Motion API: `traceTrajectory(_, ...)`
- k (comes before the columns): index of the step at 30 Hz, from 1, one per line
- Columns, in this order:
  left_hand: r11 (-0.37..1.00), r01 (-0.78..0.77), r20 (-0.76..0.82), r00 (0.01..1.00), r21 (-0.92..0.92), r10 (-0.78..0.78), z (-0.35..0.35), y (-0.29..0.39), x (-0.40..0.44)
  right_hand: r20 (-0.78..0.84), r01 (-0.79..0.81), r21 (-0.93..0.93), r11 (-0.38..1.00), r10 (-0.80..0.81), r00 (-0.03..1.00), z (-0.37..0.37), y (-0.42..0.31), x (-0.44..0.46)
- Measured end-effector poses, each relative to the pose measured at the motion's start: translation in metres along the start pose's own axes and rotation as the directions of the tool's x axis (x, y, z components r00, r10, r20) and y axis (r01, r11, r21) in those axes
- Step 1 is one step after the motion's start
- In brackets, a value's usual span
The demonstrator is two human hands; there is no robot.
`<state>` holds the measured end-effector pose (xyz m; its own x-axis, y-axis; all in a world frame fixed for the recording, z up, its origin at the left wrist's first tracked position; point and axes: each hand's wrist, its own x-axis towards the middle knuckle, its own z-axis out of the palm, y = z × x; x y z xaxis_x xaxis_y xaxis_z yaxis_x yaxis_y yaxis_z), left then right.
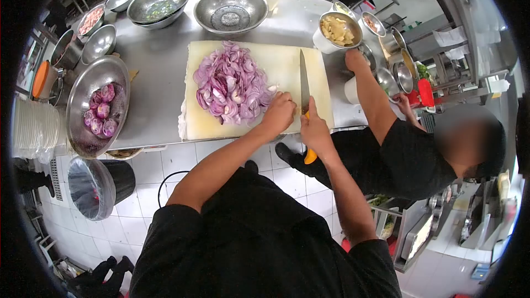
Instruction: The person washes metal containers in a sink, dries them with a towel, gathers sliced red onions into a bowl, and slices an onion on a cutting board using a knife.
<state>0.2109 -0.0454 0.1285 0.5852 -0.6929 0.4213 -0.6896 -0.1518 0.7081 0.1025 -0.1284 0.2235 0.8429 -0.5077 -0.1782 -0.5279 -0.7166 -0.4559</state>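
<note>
On the white cutting board [276, 56] lies a large heap of sliced red onions [229, 85]. My right hand [317, 132] is wrapped round the orange handle of a long knife [304, 80], whose blade points away from me over the board's right side. Just left of the blade, my left hand [280, 113] rests at the board's near edge with its fingers closed. Whatever those fingers hold, if anything, is hidden. A few pale slices lie between the heap and my left hand.
At left, a tilted metal colander [117, 105] holds several peeled red onions [102, 110]. More metal bowls [231, 11] line the back. A co-worker [408, 157] at right reaches towards a tub of yellowish pieces [338, 28]. A lined bin [91, 187] stands below on the left.
</note>
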Motion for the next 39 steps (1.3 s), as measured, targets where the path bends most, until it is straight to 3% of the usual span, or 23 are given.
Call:
traceTrajectory(5, 1.000, -0.021, -0.027, 0.999, -0.011, 0.021, 0.005, -0.003, -0.001, -0.035, -0.005, -0.063, 0.998, 0.003, 0.999, 0.021, -0.007, -0.005)
traceTrajectory(11, 0.997, -0.049, 0.054, 0.998, 0.054, 0.046, -0.002, 0.001, 0.007, -0.121, 0.081, 0.099, 0.992, -0.069, 0.990, 0.010, 0.019, 0.011)
traceTrajectory(13, 0.997, -0.047, 0.096, 0.995, 0.063, 0.041, -0.004, 0.000, 0.007, -0.184, 0.045, 0.084, 0.995, -0.029, 0.983, 0.002, 0.017, 0.006)
traceTrajectory(17, 1.000, -0.008, -0.052, 0.999, -0.020, 0.007, -0.008, 0.002, 0.010, -0.249, 0.020, 0.050, 0.999, -0.007, 0.969, -0.011, 0.012, -0.011)
traceTrajectory(20, 0.995, 0.039, -0.134, 0.990, -0.094, -0.051, -0.030, 0.019, 0.015, -0.323, 0.121, -0.013, 0.993, -0.119, 0.939, -0.007, 0.013, -0.020)
traceTrajectory(22, 0.996, 0.022, -0.161, 0.986, -0.088, -0.036, -0.049, 0.039, 0.019, -0.330, 0.097, 0.009, 0.995, -0.088, 0.940, -0.003, 0.013, -0.024)
traceTrajectory(25, 0.994, -0.107, -0.093, 0.990, 0.007, 0.107, -0.052, 0.041, 0.022, -0.338, 0.091, 0.032, 0.995, -0.075, 0.938, 0.003, 0.011, -0.028)
traceTrajectory(31, 0.997, -0.056, 0.001, 0.998, 0.059, 0.056, -0.045, 0.040, 0.034, -0.319, 0.121, 0.001, 0.993, -0.114, 0.941, 0.007, 0.011, -0.034)
traceTrajectory(33, 0.987, -0.113, 0.032, 0.993, 0.116, 0.110, -0.036, 0.040, 0.046, -0.288, 0.142, -0.044, 0.989, -0.149, 0.946, 0.009, 0.010, -0.038)
traceTrajectory(37, 0.974, -0.131, 0.072, 0.990, 0.184, 0.120, -0.028, 0.041, 0.067, -0.247, 0.104, 0.091, 0.990, -0.078, 0.966, 0.011, -0.004, -0.046)
traceTrajectory(39, 0.992, -0.087, 0.011, 0.996, 0.088, 0.086, -0.036, 0.050, 0.071, -0.233, 0.087, 0.223, 0.971, -0.034, 0.972, 0.015, -0.010, -0.043)
